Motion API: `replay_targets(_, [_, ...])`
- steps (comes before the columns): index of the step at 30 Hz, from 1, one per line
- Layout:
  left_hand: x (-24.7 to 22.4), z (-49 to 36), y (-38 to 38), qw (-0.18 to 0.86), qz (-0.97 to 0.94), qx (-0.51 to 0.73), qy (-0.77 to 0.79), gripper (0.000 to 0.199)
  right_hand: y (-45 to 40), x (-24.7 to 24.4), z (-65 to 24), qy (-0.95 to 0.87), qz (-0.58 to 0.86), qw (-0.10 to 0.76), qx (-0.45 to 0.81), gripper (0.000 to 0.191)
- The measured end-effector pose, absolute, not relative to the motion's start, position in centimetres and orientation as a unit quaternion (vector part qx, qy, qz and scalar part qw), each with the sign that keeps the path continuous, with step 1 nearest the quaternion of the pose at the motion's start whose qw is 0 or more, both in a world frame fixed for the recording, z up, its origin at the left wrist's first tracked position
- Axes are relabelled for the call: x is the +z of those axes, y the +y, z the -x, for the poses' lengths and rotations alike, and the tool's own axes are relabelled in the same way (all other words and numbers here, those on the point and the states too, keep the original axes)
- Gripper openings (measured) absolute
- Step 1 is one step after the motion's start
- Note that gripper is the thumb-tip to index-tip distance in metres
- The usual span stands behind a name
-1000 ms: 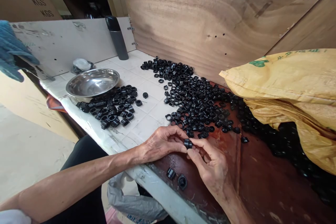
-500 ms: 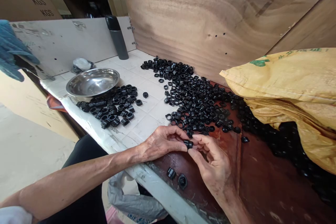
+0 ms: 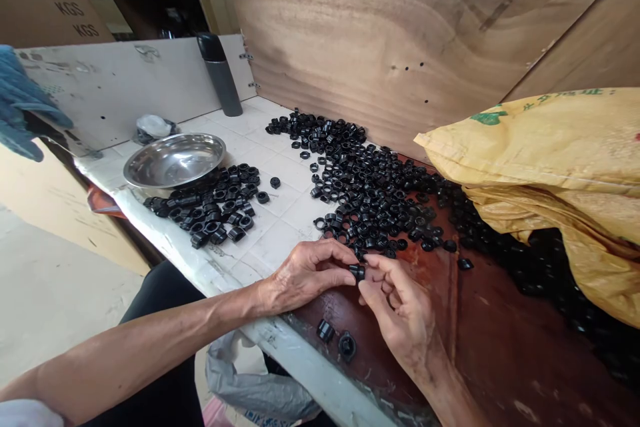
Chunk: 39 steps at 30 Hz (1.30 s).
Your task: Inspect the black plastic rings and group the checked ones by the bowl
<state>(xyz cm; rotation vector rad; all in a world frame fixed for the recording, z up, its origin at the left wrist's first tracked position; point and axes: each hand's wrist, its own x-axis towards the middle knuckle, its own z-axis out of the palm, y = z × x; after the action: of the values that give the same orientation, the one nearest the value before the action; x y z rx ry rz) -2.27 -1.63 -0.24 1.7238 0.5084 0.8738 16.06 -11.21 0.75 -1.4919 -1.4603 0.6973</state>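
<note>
Between my two hands is a small black plastic part (image 3: 357, 272). The thumb and fingers of my left hand (image 3: 305, 273) pinch it from the left. My right hand (image 3: 403, 307) touches its right side with thumb and fingertips, the other fingers curled. Two loose black pieces (image 3: 325, 330) lie on the dark red surface in front of my hands. Just beyond my fingers spreads a large heap of black rings (image 3: 370, 193). A smaller pile of black parts (image 3: 215, 210) sits on the white tiled top to the left.
A steel bowl (image 3: 175, 160) stands at the left, with a grey bottle (image 3: 223, 80) behind it. The yellow sack (image 3: 540, 147) lies at the right, black parts spilling below it. A wooden panel (image 3: 375, 33) rises at the back. A grey bag (image 3: 255, 383) hangs below the table edge.
The view has shifted slightly. Both hands stay in nearly the same place around the small part, and the right fingertips have moved a little on it.
</note>
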Motion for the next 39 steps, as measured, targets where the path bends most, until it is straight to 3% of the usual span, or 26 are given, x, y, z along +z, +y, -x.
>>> replay_targets(2, [-0.2, 2.3, -1.6, 0.557, -0.713, 0.363, 0.222, 0.017, -11.3, 0.7, -16.2, -0.626, 0.591, 0.444, 0.248, 0.019])
replay_targets(5, [-0.6, 2.4, -1.5, 0.482, -0.763, 0.398, 0.166, 0.016, -11.2, 0.6, -15.9, -0.617, 0.596, 0.442, 0.261, 0.018])
replay_targets(8, [-1.0, 2.5, -1.6, 0.365, -0.825, 0.418, 0.106, 0.022, -11.1, 0.6, -15.6, -0.553, 0.624, 0.420, 0.359, 0.027])
replay_targets(10, [-1.0, 2.4, -1.6, 0.339, -0.840, 0.413, 0.100, 0.023, -11.0, 0.5, -15.6, -0.524, 0.641, 0.396, 0.396, 0.040])
replay_targets(12, [-0.7, 2.3, -1.6, 0.376, -0.826, 0.401, 0.125, 0.021, -11.0, 0.4, -15.7, -0.530, 0.645, 0.401, 0.376, 0.041])
replay_targets(15, [-0.1, 2.2, -1.6, 0.486, -0.768, 0.372, 0.188, 0.017, -11.1, 0.1, -16.0, -0.567, 0.616, 0.449, 0.313, 0.022])
replay_targets(17, [0.1, 2.2, -1.6, 0.527, -0.740, 0.358, 0.216, 0.014, -11.2, 0.0, -16.0, -0.583, 0.597, 0.468, 0.290, 0.020])
replay_targets(23, [-0.8, 2.2, -1.5, 0.410, -0.807, 0.406, 0.125, 0.019, -11.0, 0.4, -15.6, -0.486, 0.621, 0.445, 0.424, 0.027])
replay_targets(29, [0.0, 2.1, -1.8, 0.587, -0.707, 0.336, 0.207, 0.012, -11.2, 0.4, -15.8, -0.608, 0.601, 0.463, 0.234, 0.022])
replay_targets(35, [-0.4, 2.2, -1.8, 0.443, -0.799, 0.380, 0.142, 0.017, -11.0, 0.6, -15.2, -0.461, 0.628, 0.448, 0.439, 0.035])
replay_targets(39, [-0.4, 2.2, -1.7, 0.560, -0.717, 0.353, 0.220, 0.014, -11.2, 1.0, -15.2, -0.541, 0.615, 0.466, 0.334, 0.027])
